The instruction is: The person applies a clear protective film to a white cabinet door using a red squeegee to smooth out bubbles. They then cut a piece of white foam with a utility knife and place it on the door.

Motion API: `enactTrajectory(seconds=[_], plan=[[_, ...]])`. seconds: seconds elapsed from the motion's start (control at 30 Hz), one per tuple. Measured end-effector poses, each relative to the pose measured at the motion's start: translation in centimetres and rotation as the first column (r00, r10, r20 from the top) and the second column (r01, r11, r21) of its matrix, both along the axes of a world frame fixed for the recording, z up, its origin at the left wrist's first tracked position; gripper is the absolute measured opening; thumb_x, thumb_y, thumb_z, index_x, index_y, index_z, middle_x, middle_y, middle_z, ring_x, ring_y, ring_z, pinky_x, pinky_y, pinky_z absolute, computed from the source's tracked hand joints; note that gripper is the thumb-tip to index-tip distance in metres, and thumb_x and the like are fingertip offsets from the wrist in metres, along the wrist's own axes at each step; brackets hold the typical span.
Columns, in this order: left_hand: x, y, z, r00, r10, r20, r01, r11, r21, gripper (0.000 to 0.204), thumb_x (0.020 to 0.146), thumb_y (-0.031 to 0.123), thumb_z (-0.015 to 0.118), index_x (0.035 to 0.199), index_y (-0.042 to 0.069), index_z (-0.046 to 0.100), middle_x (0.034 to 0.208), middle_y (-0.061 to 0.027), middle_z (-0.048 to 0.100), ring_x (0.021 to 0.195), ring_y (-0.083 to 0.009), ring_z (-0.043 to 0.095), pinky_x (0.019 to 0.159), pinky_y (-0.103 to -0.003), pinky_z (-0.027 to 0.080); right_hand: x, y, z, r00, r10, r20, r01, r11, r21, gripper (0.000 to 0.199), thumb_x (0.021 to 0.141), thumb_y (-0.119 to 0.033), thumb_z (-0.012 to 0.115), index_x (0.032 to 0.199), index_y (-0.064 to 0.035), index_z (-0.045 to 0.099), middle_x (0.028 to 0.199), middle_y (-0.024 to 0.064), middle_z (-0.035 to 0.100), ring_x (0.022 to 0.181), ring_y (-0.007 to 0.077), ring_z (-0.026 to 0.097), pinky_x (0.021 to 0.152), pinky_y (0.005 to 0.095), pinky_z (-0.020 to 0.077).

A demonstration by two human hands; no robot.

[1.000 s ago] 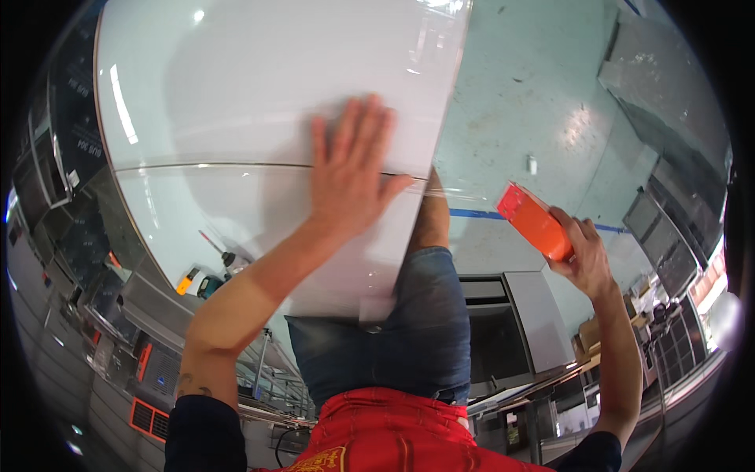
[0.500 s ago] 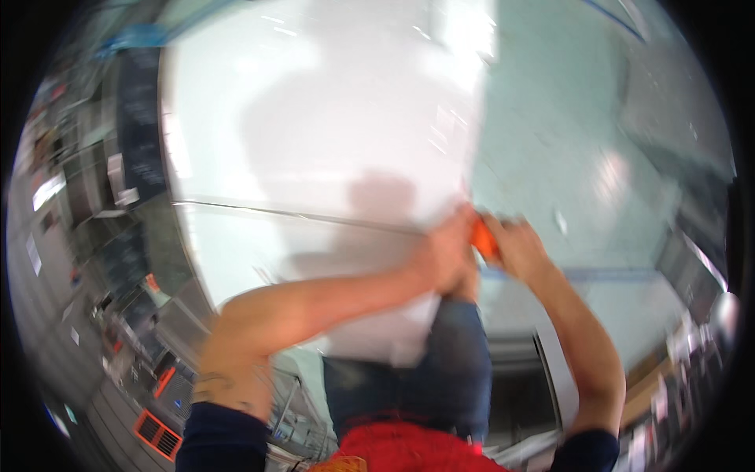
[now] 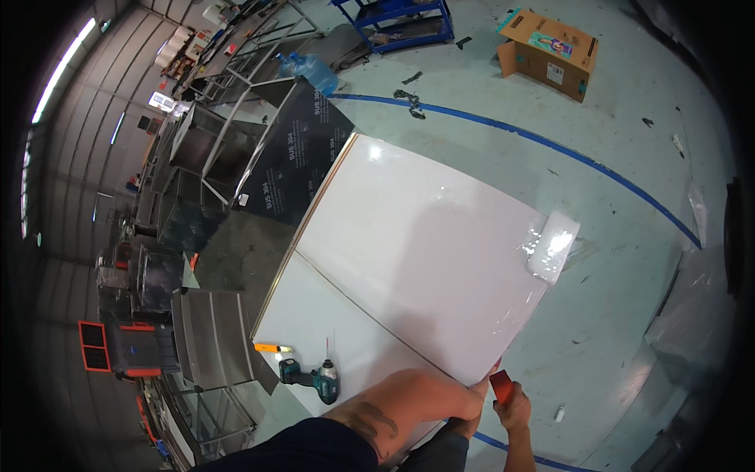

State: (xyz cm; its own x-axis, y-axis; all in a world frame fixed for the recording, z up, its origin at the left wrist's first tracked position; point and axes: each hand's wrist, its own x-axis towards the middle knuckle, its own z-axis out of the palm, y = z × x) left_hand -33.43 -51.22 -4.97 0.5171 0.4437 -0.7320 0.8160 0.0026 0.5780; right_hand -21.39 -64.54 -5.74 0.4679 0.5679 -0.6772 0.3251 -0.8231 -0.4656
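A large glossy white panel [image 3: 409, 259] lies flat with a thin seam running across it. My left hand [image 3: 462, 403] is at its near corner, fingers curled over the edge. Right beside it, my right hand [image 3: 515, 411] is closed around a small orange-red tool [image 3: 499, 387] that touches the same corner. At the panel's right corner, a rolled-back strip of clear film [image 3: 554, 245] hangs off the edge.
A teal cordless drill [image 3: 314, 379] and a yellow-orange knife [image 3: 271, 348] lie on the panel's near left part. A dark steel sheet [image 3: 303, 153] and metal frames [image 3: 212, 141] stand at the left. On the floor are a cardboard box [image 3: 550, 49] and a blue line [image 3: 550, 145].
My left hand, flat with spread fingers on the panel before, has drawn back to its near corner. My right hand brought the orange-red tool in from the right to meet it. The view swung.
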Motion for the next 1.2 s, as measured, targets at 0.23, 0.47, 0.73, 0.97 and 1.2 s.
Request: enactTrajectory(seconds=[0.23,0.47,0.73,0.97,1.2], plan=[[0.1,-2.9,-2.0,0.911,-0.346,-0.224,0.351,0.936,-0.016,0.049,0.108,0.031,0.054,0.143,-0.002,0.067,0.142,-0.0232,0.069,0.135,-0.0370,0.064,0.119,-0.052,0.046,4.9,-5.2,10.1,0.884,-0.451,-0.124,0.468,0.842,0.270,0.066,0.084,-0.012,0.086,0.143,0.0000,0.059,0.118,0.0132,0.075,0.107,0.0227,0.074,0.099,0.0388,0.0582],[-6.3,-9.3,2.9,0.750,-0.628,-0.208,0.649,0.759,0.048,0.047,0.103,0.022,0.055,0.138,-0.006,0.071,0.139,-0.0286,0.072,0.135,-0.0426,0.067,0.120,-0.056,0.048,6.6,0.4,18.8,0.810,-0.353,-0.469,0.556,0.717,0.420,0.070,0.088,-0.009,0.082,0.152,0.0015,0.054,0.141,0.0125,0.064,0.131,0.0256,0.063,0.115,0.0399,0.0492],[-22.4,-15.8,17.5,0.963,0.144,-0.227,-0.137,0.990,0.047,0.058,0.109,0.050,0.058,0.148,0.009,0.069,0.143,-0.0217,0.073,0.132,-0.0418,0.069,0.112,-0.050,0.054,-1.5,17.7,10.0,0.305,-0.097,-0.947,0.687,0.711,0.149,0.044,0.105,-0.021,0.076,0.141,-0.0025,0.059,0.118,0.0043,0.064,0.099,0.0125,0.060,0.088,0.0302,0.0533],[-30.2,-41.7,21.1,0.517,0.838,-0.175,-0.845,0.533,0.054,0.069,0.108,0.056,0.061,0.152,0.003,0.065,0.146,-0.0201,0.073,0.137,-0.0373,0.068,0.115,-0.049,0.053,-2.0,16.1,5.8,0.887,-0.009,0.462,-0.240,0.844,0.479,0.082,0.099,-0.052,0.077,0.147,0.0112,0.058,0.130,0.0296,0.069,0.113,0.0431,0.070,0.097,0.0505,0.0580],[-25.5,-61.4,18.7,-0.385,0.848,-0.365,-0.784,-0.509,-0.356,0.069,0.110,0.059,0.061,0.149,0.003,0.067,0.143,-0.0178,0.074,0.132,-0.0335,0.070,0.112,-0.048,0.055,-3.0,-10.7,6.3,0.822,0.564,0.082,-0.569,0.819,0.070,0.066,0.102,-0.055,0.067,0.122,0.0068,0.077,0.107,0.0275,0.080,0.105,0.0403,0.080,0.093,0.0482,0.0601]])
